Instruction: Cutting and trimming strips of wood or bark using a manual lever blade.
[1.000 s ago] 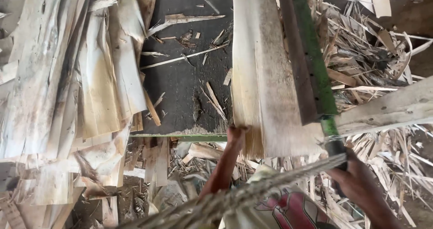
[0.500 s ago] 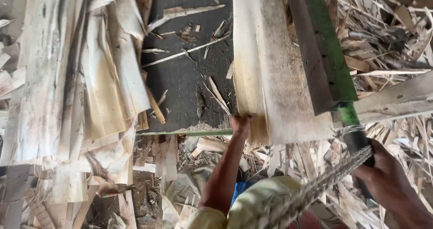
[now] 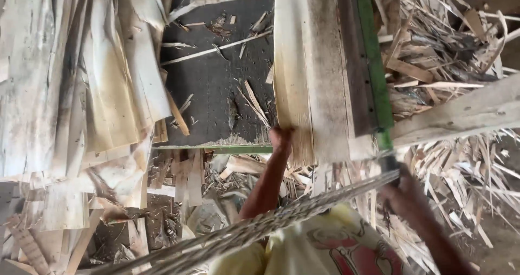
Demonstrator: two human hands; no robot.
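My left hand grips the near edge of a pale wood veneer sheet that lies on a dark table. A long blade with a green frame runs along the sheet's right side. My right hand is closed around the blade's handle at its near end. A braided rope stretches slantwise in front of my arms and hides part of them.
A thick stack of veneer sheets covers the left side. Veneer scraps and splinters pile up at the right and below the table edge. A pale wooden beam crosses at the right.
My view has shifted slightly. The left hand stays on the sheet's near edge and the right hand keeps hold of the blade handle, now a little lower in view.
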